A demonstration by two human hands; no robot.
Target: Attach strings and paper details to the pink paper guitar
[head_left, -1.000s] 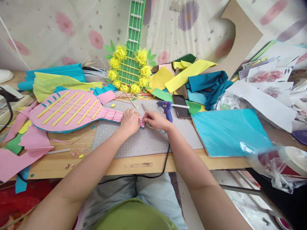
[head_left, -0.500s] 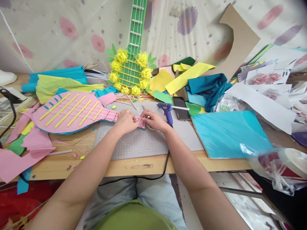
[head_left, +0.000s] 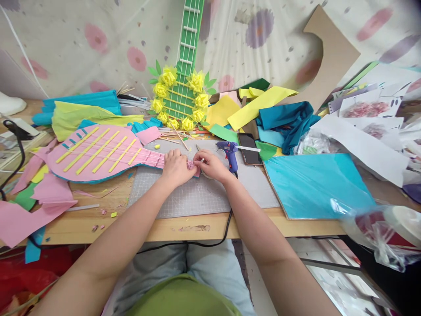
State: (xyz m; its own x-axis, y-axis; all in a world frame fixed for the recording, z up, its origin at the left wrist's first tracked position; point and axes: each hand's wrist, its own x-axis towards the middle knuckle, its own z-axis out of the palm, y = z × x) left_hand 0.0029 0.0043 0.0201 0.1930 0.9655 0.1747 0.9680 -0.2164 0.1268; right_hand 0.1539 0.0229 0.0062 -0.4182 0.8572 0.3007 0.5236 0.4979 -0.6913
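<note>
A pink paper guitar [head_left: 98, 153] with yellow strips lies flat on the table, its neck pointing right onto a grey cutting mat [head_left: 197, 193]. My left hand [head_left: 177, 166] is curled over the end of the neck, fingers closed on it. My right hand [head_left: 210, 164] pinches the same pink neck end from the right, fingertips touching those of the left hand. A blue glue gun [head_left: 230, 153] lies just right of my right hand, its cord running off the table edge.
A green paper guitar [head_left: 184, 87] with yellow flowers leans on the back wall. A phone [head_left: 248, 149] lies by the glue gun. A turquoise sheet on board [head_left: 312, 184] lies right. Coloured paper is piled behind and left; a plastic bag [head_left: 378, 228] is at the right.
My two hands have closed in on each other at the end of the pink neck, covering more of it. The guitar has barely shifted.
</note>
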